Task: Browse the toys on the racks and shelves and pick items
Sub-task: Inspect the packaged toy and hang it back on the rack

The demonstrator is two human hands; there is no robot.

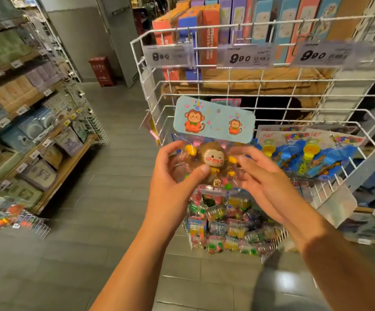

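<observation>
A bagged monkey toy with a light-blue header card showing two cartoon monkeys is held up in front of the white wire rack. My left hand grips the clear bag from the left, thumb pressed on its front below the monkey's face. My right hand sits at the bag's right side with fingers spread and nearly straight, fingertips touching the plastic. The bag's lower part is hidden behind both hands.
Blue carded toys lie in the rack's middle basket. Small colourful packets fill the bottom basket. Boxed toys stand in the top one behind price tags. Wooden shelves line the left, across a grey tiled aisle.
</observation>
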